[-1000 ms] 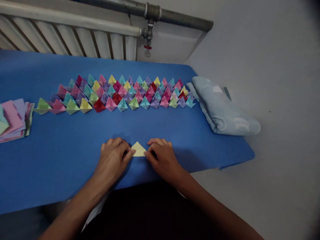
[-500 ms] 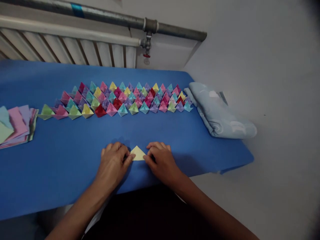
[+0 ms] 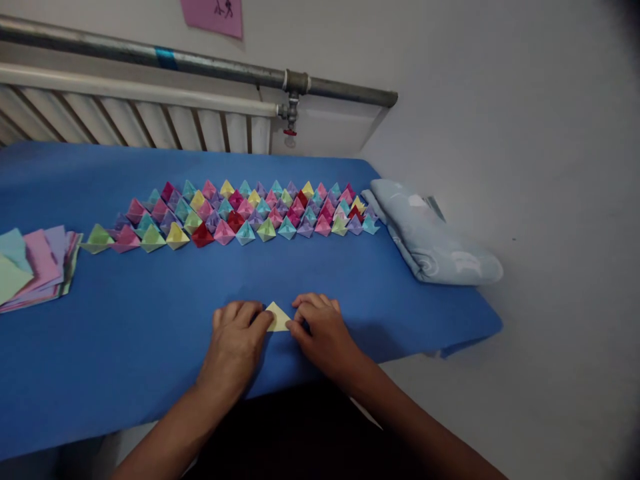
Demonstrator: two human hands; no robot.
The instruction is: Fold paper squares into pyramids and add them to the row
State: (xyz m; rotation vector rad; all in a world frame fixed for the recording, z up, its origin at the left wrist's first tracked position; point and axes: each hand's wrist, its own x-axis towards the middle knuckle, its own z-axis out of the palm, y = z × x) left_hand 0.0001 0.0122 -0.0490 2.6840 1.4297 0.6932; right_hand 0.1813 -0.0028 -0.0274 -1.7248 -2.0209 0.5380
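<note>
Inward over the yellow paper triangle (image 3: 279, 321) the left hand (image 3: 236, 340) had shifted since half a second earlier, its thumb covering the left corner that had shown before; the right hand (image 3: 323, 330) had stayed at the right corner; the view had tilted up, bringing more of a pink note (image 3: 214, 17) on the far wall into sight. Both grips were nearly closed on the triangle; the left thumb and bent forefinger pinched its left side, while the right thumb tip held the right corner against a curled forefinger, a small gap showing behind that pinch. The triangle lay at the near edge of the blue table (image 3: 150, 333), point away from the person, between the two hands. Beyond it, folded paper boats (image 3: 245, 233) in many colours stood in close rows; a stack of coloured sheets (image 3: 44, 263) lay at the left; a folded pale blue blanket (image 3: 440, 243) rested at the right; a white radiator (image 3: 213, 130) and a metal pipe (image 3: 225, 71) ran along the far side.
</note>
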